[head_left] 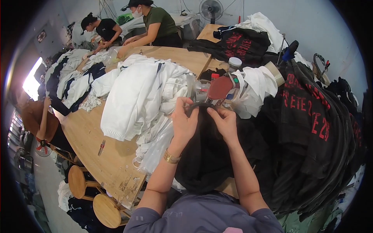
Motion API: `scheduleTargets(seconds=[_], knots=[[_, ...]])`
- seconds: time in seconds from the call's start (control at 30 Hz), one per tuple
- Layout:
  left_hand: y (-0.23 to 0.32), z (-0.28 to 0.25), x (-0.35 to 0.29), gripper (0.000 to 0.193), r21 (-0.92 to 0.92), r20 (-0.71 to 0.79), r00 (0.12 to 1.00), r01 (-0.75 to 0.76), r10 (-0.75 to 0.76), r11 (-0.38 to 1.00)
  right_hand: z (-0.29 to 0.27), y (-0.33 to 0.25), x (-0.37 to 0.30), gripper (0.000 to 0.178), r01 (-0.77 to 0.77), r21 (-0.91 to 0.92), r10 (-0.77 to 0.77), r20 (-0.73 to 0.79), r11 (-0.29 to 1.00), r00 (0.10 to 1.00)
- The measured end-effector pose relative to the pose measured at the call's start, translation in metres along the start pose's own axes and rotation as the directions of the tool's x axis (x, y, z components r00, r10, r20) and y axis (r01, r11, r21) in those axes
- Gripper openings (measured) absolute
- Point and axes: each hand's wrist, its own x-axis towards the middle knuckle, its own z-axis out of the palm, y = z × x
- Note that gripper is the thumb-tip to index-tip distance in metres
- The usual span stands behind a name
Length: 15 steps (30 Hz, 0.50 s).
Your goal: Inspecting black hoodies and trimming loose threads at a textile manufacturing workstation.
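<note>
Across the workroom before us stretches a pale brown wooden table (85,132). To its right bulks a broad heap of black cloth garments with red lettering (301,130), and a mound of white knitted garments (132,91) lies on the tabletop. Directly in front of our chest hangs a soft black cloth garment (206,155). Just beyond our fingers sits a dark-red, rounded, flat-faced object (221,88). Our left hand (184,121) and right hand (225,122) are closed, thumbs against fingers, pinching the garment's upper edge side by side. Well apart, on the table, lies a slim red-and-metal tool (101,147).
</note>
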Motion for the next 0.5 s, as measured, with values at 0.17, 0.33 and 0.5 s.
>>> scheduleTargets(seconds=[0.17, 0.33, 0.5], knots=[[0.014, 0.001, -0.006, 0.023, 0.042, 0.105, 0.994, 0.030, -0.034, 0.999, -0.002, 0.005, -0.004, 0.028, 0.003, 0.108, 0.000, -0.025, 0.994, 1.000], [0.022, 0.006, -0.037, 0.022, 0.059, 0.198, 0.920, -0.354, 0.337, 0.933, -0.004, 0.020, -0.007, 0.018, 0.002, 0.296, -0.025, 0.073, 0.955, 0.997], [0.006, -0.014, -0.044, 0.026, -0.045, 0.223, 0.932, -0.282, 0.284, 0.958, -0.007, 0.022, -0.010, 0.019, -0.190, 0.468, 0.054, 0.289, 0.863, 0.956]])
